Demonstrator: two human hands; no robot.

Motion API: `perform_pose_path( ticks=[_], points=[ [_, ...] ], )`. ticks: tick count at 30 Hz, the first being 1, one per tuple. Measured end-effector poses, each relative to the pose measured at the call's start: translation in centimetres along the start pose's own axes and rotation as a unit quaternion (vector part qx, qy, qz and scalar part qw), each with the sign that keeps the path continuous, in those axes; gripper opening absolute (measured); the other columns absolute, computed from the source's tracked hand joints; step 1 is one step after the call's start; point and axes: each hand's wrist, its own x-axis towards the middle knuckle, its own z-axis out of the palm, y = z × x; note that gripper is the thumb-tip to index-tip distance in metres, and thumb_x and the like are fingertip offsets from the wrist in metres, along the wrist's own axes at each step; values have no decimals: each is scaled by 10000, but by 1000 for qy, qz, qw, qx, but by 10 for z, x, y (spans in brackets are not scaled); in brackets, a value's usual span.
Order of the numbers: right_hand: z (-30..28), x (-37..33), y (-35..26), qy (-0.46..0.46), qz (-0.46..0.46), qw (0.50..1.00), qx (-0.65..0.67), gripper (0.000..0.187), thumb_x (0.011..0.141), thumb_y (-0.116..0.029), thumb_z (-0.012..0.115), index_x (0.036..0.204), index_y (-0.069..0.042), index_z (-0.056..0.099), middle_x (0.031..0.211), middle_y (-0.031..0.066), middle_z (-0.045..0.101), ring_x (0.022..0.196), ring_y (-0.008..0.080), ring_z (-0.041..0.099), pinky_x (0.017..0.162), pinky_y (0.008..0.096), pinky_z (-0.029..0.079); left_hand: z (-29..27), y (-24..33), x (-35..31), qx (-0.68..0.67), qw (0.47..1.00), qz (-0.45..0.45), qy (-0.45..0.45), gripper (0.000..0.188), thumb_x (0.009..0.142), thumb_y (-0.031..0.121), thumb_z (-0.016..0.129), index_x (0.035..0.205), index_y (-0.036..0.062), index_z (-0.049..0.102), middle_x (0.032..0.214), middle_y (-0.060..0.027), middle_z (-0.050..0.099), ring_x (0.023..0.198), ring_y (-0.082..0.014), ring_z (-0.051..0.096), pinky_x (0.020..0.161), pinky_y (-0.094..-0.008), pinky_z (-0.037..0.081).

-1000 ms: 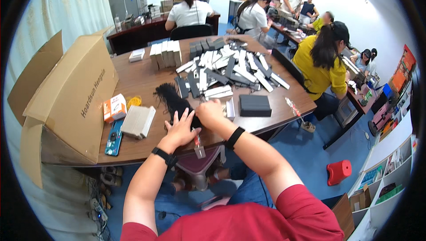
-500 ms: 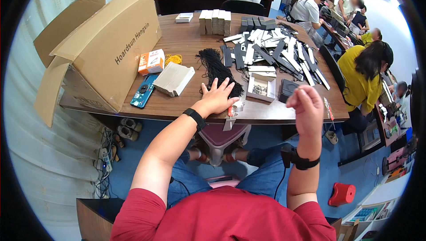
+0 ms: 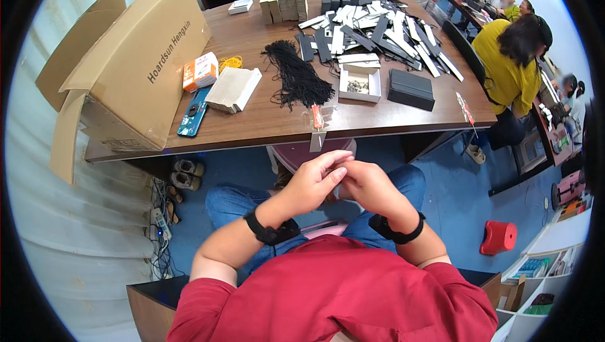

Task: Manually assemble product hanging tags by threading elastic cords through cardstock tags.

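Left hand and right hand meet short of the table, black cord bundle ahead.
Fingers curl together; I cannot tell whether they hold anything. The bundle slants far-left to near-right, nearer the left hand, bare tabletop separating it from the pale stack.

Brown table; left, large open cardboard carton, orange-and-white box, yellow cord, blue phone, pale card stack; near middle, black cord bundle, open white box, dark box to its right. Farther back, heap of black and white strips; pale packs, dark blocks, small white box.
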Motion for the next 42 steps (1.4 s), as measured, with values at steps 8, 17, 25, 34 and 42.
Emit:
perform_pose_path(
  ticks=[8, 17, 25, 34, 42],
  points=[
    [4, 3, 6, -42, 153, 978, 138, 119, 824, -66, 611, 928, -9, 608, 721, 122, 655, 612, 195, 639, 550, 325, 485, 6, -33, -24, -217, 953, -173, 118, 175, 946, 159, 539, 1048, 28, 592, 729, 24, 537, 541, -18, 383, 454, -196, 291],
    [-3, 9, 11, -109, 114, 979, 129, 104, 810, -1, 557, 912, 4, 571, 698, 113, 628, 640, 172, 622, 581, 309, 475, -15, -36, -22, -3, 984, -153, 89, 128, 915, 113, 582, 985, 16, 628, 715, 34, 558, 573, -23, 440, 496, -184, 339],
    [-3, 31, 4, -92, 79, 992, 21, 130, 821, -50, 571, 928, -43, 497, 778, 166, 623, 753, 355, 626, 631, 396, 482, -13, -24, -2, -127, 983, -97, 96, 187, 906, 108, 579, 1055, 5, 623, 814, -9, 634, 698, -72, 559, 622, -204, 459],
    [-50, 93, 32, -174, 149, 973, 21, 124, 832, -39, 540, 949, -16, 571, 702, 87, 611, 640, 147, 623, 594, 293, 501, -28, -17, 15, 64, 988, -89, 106, 116, 886, 115, 605, 913, 9, 644, 769, 8, 604, 607, -20, 479, 496, -186, 371],
    [-82, 176, 122, -24, 170, 906, -387, 153, 728, -137, 655, 865, -94, 708, 791, 149, 671, 742, 299, 652, 687, 373, 514, -34, -3, 14, -221, 954, -149, 140, 101, 872, 110, 627, 929, 28, 623, 701, 48, 536, 510, 1, 348, 436, -159, 243]
  ],
)
